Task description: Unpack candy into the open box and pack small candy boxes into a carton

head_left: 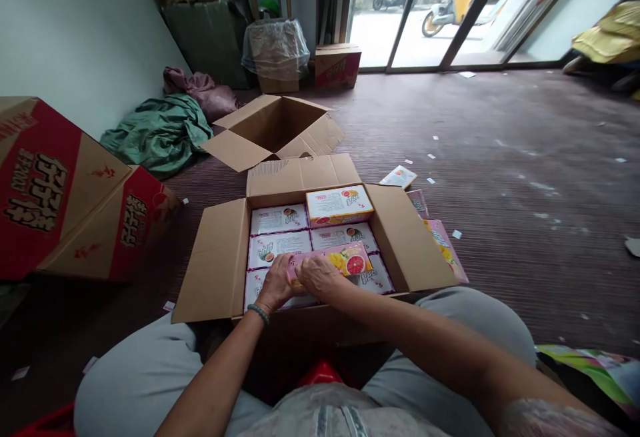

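A pink fruit-printed box (356,261) with a grapefruit picture is held above the packed layer of an open cardboard carton (213,257). My left hand (277,282), with a beaded bracelet at the wrist, is closed at the box's left end. Beside it, my right hand (319,276) has its fingers curled over the box's near left part; the fingertips of both are partly hidden. White product boxes (280,247) lie in rows inside the carton. One more box (339,202) sits higher at the back right, showing an orange-trimmed side.
Behind stands another carton (280,120) with its flaps spread. Red-printed cartons (75,190) lean at the left, near a green cloth (160,130). Flat pink packaging (445,244) lies on the floor by the carton's right flap. Glass doors (415,17) are at the back.
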